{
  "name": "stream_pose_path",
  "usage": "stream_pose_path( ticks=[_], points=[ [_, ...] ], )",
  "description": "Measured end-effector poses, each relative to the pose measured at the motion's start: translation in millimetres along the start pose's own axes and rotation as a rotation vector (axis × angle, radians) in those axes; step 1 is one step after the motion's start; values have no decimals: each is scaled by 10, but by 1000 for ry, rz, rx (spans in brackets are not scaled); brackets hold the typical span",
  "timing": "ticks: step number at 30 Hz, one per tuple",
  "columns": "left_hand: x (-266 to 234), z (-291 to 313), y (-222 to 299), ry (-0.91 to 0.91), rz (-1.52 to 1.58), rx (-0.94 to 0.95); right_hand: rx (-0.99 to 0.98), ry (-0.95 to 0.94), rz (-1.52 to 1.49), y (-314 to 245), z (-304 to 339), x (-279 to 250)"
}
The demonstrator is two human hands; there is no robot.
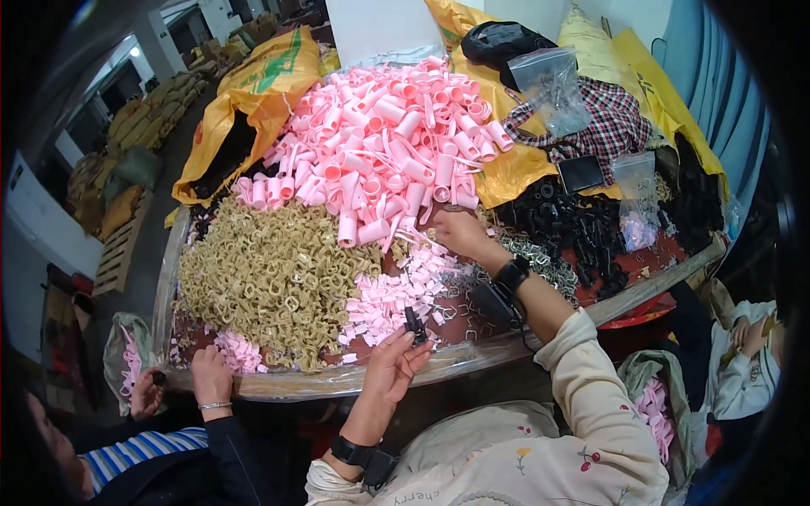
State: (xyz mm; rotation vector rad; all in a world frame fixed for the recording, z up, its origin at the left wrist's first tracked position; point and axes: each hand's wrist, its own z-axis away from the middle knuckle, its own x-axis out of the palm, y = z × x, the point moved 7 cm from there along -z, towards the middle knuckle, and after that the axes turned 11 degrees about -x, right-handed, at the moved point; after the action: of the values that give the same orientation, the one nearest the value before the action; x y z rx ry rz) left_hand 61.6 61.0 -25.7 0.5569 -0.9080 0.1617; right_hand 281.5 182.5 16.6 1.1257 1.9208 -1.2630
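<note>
My left hand [390, 369] is closed on a small black plastic part [414, 325], held upright between thumb and fingers at the table's near edge. Farther forward, my right hand [462, 234] reaches to where the large pink tubular parts [396, 126] meet a heap of small pink plastic pieces [396, 295]. Its fingers are bent together at the heap; what they pinch is too small or hidden to name. Silvery metal rings [540, 263] lie beside the right wrist.
Beige ring-shaped clips [261, 278] are piled at the left, black plastic parts [582, 223] at the right. A wooden edge [295, 385] borders the table. A co-worker's hand [211, 375] rests near the left corner. Yellow sacks [253, 93], clear bags [553, 88] and a checked cloth [612, 114] lie farther back.
</note>
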Motion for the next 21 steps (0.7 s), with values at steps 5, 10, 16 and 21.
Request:
stream_pose_path(
  ticks=[5, 10, 16, 21],
  points=[
    [-30, -2, -8, 21, 7, 16, -62, -42, -184, -24, 13, 114],
    [-22, -61, -7, 27, -1, 31, 26, -36, -820, -209, 378, -66],
    [122, -112, -79, 6, -15, 25, 264, -163, -1245, -534, 921, -82],
    [171, -123, -125, 31, -94, 33, 275, -38, -1407, -658, 1145, -60]
  ],
)
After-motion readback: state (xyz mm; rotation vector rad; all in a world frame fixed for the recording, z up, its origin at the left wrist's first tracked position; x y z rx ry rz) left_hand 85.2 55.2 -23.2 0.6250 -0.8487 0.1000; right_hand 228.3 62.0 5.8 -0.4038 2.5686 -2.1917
